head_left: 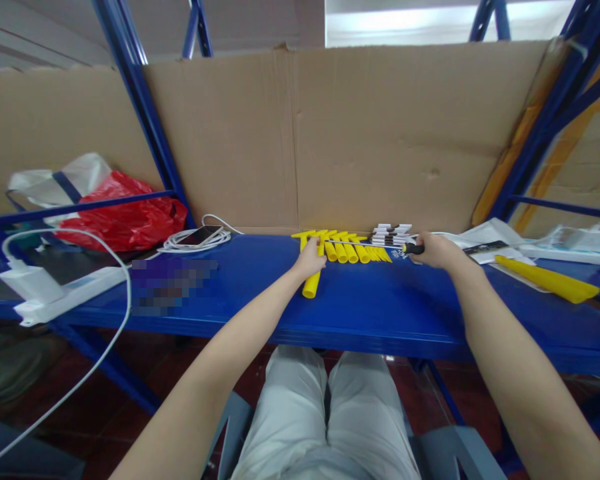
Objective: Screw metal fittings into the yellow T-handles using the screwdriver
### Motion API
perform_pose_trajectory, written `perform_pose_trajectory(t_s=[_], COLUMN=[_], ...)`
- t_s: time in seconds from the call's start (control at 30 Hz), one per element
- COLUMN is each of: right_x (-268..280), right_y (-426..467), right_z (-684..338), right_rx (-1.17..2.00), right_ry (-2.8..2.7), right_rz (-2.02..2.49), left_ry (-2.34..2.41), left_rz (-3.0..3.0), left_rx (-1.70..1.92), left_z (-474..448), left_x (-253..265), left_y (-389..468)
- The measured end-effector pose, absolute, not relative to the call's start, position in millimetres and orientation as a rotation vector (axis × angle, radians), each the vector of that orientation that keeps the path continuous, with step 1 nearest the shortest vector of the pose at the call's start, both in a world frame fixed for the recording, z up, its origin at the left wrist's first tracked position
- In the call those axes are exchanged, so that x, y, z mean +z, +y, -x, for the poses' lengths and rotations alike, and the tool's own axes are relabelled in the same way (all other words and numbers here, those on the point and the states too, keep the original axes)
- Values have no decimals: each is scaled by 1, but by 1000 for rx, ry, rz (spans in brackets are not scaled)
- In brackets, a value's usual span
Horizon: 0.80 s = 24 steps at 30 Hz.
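My left hand (310,259) is closed around a yellow T-shaped piece with a tube-like stem (311,287), which points toward me over the blue shelf. In my right hand (437,251) is a screwdriver (411,249) with a black and yellow handle. Its long thin shaft runs left toward the top of the yellow piece; whether the tip touches it is too small to tell. Behind the shaft lies a row of several similar yellow pieces (350,253). Small loose metal bits (397,254) lie near the handle, beside a stack of white and dark strips (391,235).
A blue metal shelf (380,300) serves as the work surface, backed by cardboard (380,133). At left are a power strip (70,293), a coiled white cable with a phone (200,235) and a red bag (125,210). A long yellow piece (550,279) lies at right.
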State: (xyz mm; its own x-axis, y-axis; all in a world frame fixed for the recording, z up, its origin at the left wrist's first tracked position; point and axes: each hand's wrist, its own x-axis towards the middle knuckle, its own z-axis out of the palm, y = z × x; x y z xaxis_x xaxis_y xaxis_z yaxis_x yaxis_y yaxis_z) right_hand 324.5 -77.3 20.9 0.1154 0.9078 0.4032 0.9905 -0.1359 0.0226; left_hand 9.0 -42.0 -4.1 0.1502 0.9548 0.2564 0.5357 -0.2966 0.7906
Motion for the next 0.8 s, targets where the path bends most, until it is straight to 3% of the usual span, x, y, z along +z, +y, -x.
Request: perform_pose_trajectory(t_s=[0.23,0.43,0.8], right_x=[27,24,26], right_y=[-81,-79,-82], right_z=[-321,-324,-320], right_rx=[-438,-603,-437], right_ry=[-1974,-1937,-1930], right_rz=[2131,2001,2140], left_ry=[1400,1403,1409], left_rz=[-1886,-1880,-1898], left_rx=[1039,1040,1031], left_z=[-8,-8,-9], left_x=[-5,-5,-3], left_y=[-40,-41,-43])
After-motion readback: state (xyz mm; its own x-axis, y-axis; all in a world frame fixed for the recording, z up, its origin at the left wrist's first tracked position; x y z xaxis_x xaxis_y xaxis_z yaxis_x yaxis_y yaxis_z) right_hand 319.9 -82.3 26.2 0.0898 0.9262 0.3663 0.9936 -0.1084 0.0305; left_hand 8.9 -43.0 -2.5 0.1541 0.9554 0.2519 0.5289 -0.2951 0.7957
